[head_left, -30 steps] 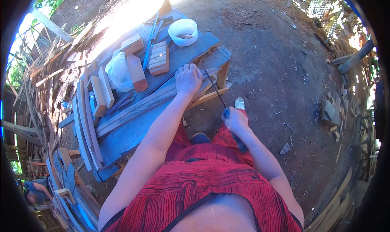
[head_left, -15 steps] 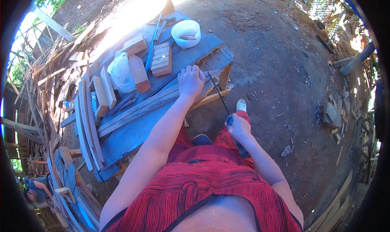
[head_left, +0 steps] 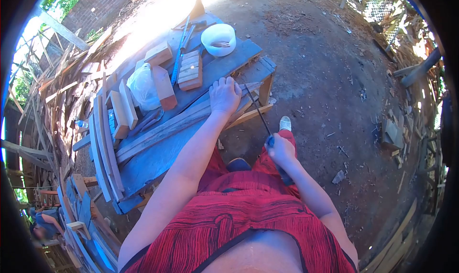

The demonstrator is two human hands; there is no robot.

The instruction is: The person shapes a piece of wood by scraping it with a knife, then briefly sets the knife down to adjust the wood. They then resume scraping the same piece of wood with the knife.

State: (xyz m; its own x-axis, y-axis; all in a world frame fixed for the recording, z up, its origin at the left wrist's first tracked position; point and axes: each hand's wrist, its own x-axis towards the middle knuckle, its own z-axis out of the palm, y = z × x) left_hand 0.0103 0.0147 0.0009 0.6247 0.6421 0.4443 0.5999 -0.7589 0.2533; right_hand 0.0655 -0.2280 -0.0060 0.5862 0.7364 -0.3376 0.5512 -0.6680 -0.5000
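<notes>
My left hand (head_left: 224, 95) is closed over a long wooden strip (head_left: 165, 134) near its far right end, pressing it onto the bench (head_left: 158, 158). In my right hand (head_left: 281, 150), fingers wrap round the dark handle of a handsaw (head_left: 258, 109), its thin blade seen edge-on. The blade's tip reaches the strip's end, just right of my left hand. A white bowl (head_left: 218, 39) with something small inside and a grooved wooden block (head_left: 191, 70) stand beyond my left hand.
Wooden blocks (head_left: 158, 53), a plastic bag (head_left: 142, 86), a hammer (head_left: 196, 24) and long curved strips (head_left: 106, 148) lie on the bench. Scrap wood (head_left: 40, 105) is piled at left. Another person (head_left: 48, 220) is at lower left. My shoe (head_left: 285, 123) is on the dirt ground.
Both hands and the saw stay nearly where they were. At lower left the other person's arm and body have shifted slightly.
</notes>
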